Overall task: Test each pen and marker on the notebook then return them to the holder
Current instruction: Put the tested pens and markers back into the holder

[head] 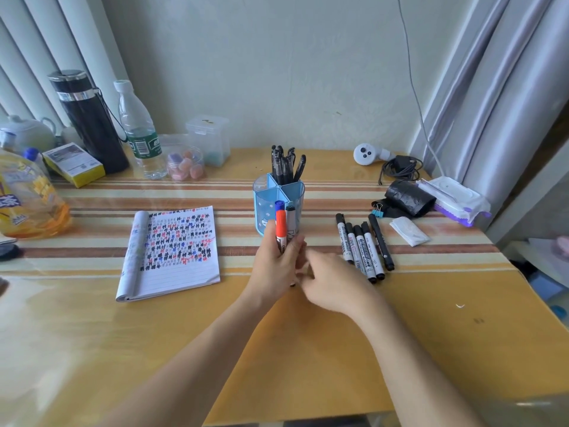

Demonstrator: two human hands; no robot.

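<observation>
My left hand (275, 266) grips a bundle of upright markers (280, 225): a red-capped, a blue-capped and a black-capped one, held just in front of the blue pen holder (295, 192). Several black pens (284, 164) stand in the holder's back compartment. My right hand (331, 280) hovers low over the table next to the left hand, blurred, fingers apart, with nothing seen in it. Several black markers (363, 248) lie in a row on the table right of my hands. The open notebook (175, 251) with black, red and blue test marks lies to the left.
Along the back left stand a black flask (89, 121), a water bottle (140, 131), plastic boxes (209, 140) and a yellow oil bottle (27, 198). At the right lie a binder clip (378, 209), a black roll (408, 197), wet wipes (455, 198) and a charger (400, 166).
</observation>
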